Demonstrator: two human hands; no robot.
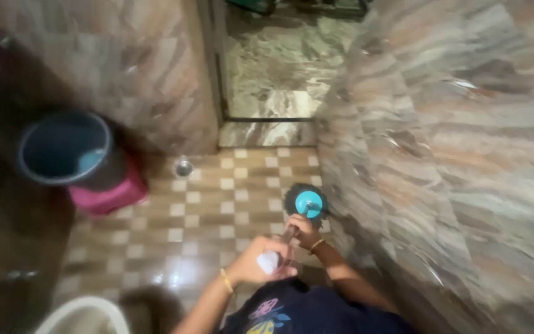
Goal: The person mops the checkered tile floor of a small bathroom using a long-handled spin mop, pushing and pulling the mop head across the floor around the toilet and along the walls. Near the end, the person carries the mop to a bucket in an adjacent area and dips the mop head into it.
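Seen from above in a small tiled bathroom, I stand over a checkered brown-and-cream floor [217, 204] with both hands on a long-handled round brush [306, 203]. My right hand [303, 230] has its grip wrapped tight around the thin shaft just above the brush head, a gold bangle at the wrist. My left hand [261, 263], also bangled, sits lower on the same shaft, nearer my body, its grip closed around the pale end of the handle [269, 262]. The brush head, a teal disc ringed with dark bristles, rests at the foot of the marbled brown wall [452, 154] on my right, where floor and wall meet; whether the bristles press the wall or only the floor I cannot tell through the blur. Across the floor to my left, well apart from the brush, a dark blue bucket [66, 148] stands on or against a low pink stool [109, 195]. A small round metal drain [183, 167] shows in the floor near the far wall, beside a doorway [270, 68] with a dark sill that opens onto lighter marble flooring. The white curved rim of a toilet bowl [84, 312] edges into the lower left corner, and my dark printed shirt [304, 312] fills the bottom of the view.
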